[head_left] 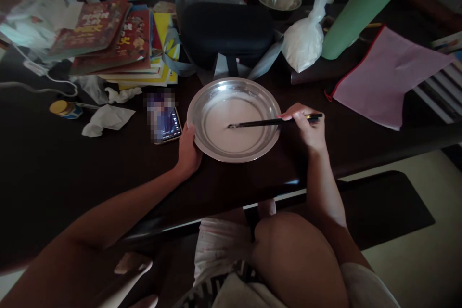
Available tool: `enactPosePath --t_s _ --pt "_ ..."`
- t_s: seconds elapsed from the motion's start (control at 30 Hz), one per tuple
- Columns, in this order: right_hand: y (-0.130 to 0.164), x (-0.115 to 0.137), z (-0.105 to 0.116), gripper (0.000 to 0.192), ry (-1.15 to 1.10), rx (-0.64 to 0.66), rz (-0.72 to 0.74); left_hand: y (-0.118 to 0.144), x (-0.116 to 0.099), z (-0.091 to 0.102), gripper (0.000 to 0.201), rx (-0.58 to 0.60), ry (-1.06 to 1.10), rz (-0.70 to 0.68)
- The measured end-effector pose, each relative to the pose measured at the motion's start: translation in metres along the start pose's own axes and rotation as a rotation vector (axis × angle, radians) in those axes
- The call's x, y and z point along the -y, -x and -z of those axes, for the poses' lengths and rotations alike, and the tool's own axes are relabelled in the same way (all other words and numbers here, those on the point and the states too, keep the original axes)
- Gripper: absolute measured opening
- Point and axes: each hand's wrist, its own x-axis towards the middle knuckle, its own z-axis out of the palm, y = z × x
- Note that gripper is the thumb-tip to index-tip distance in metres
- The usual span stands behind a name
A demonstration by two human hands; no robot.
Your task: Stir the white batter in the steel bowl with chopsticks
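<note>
This looks like a home: one counter (72, 163) carries a bowl (236, 158), with books (97, 24) at the bowl's ten o'clock and a phone (171, 125) at nine.

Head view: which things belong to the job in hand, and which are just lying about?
In use:
bowl, held by the left hand
pale liquid in it
chopsticks in the right hand

Apparently just lying about:
phone
books
black case
tissue

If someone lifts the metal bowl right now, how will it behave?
The metal bowl is likely stiff, showing no sag where the left hand grips its edge. The pale mixture inside looks runny, so it would probably slosh on a tilt. The bowl's smooth, shiny metal may be slippery.
</note>
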Motion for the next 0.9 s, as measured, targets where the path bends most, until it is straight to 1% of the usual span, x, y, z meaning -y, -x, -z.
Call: enactPosePath --t_s 0.1,0.13,0.17,0.23,0.3,0.33,0.37,0.47,0.5,0.53,0.57,0.67,0.7,0.73,0.77,0.9 --pt "-0.0004 -0.0012 0.0014 0.043 -0.009 -0.125 0.011 -0.0002 -0.0005 0.0002 0.032 0.004 -0.008 -0.004" --pt "-0.0003 -0.0006 0.0015 0.046 -0.017 -0.147 0.014 -0.0002 -0.0008 0.0003 0.033 0.006 -0.010 -0.004" --pt "0.0000 0.0003 0.0013 0.048 -0.023 -0.142 0.015 -0.0003 -0.0010 0.0004 0.033 0.008 -0.013 -0.003" --pt "0.0004 0.0026 0.0003 0.046 -0.020 -0.057 0.006 -0.0003 -0.0012 0.0004 0.034 0.009 -0.017 0.001" --pt "0.0006 0.0040 -0.0006 0.039 -0.008 0.037 0.001 -0.0002 -0.0010 0.0002 0.034 0.003 -0.019 0.001" --pt "0.0006 0.0040 -0.0006 0.037 -0.001 0.053 0.003 -0.0002 -0.0008 0.0000 0.034 -0.001 -0.019 -0.001" --pt "0.0004 0.0036 -0.0004 0.035 0.005 0.036 0.005 -0.0001 -0.0006 -0.0001 0.034 -0.006 -0.017 -0.001" --pt "-0.0001 0.0011 0.0013 0.040 -0.006 -0.105 0.016 -0.0001 -0.0002 0.0000 0.035 -0.010 -0.015 0.004" --pt "-0.0001 0.0005 0.0019 0.044 -0.019 -0.135 0.019 -0.0002 -0.0002 0.0001 0.035 -0.009 -0.016 0.007" --pt "-0.0001 0.0002 0.0023 0.046 -0.032 -0.138 0.021 -0.0003 -0.0001 0.0003 0.035 -0.007 -0.015 0.010" --pt "0.0000 0.0004 0.0024 0.046 -0.040 -0.112 0.021 -0.0004 -0.0001 0.0005 0.035 -0.005 -0.014 0.012" --pt "0.0003 0.0024 0.0017 0.040 -0.013 0.068 0.008 -0.0008 0.0004 0.0010 0.034 -0.002 -0.005 0.009" --pt "0.0003 0.0031 0.0014 0.038 0.006 0.111 0.006 -0.0009 0.0006 0.0011 0.034 0.000 -0.001 0.008" --pt "0.0002 0.0036 0.0011 0.037 0.024 0.125 0.005 -0.0010 0.0009 0.0012 0.034 0.000 0.003 0.008" --pt "0.0001 0.0039 0.0011 0.037 0.039 0.103 0.003 -0.0009 0.0013 0.0012 0.034 -0.002 0.009 0.011" --pt "0.0002 0.0036 0.0022 0.045 0.017 -0.117 -0.001 -0.0005 0.0020 0.0010 0.037 -0.010 0.037 0.020"
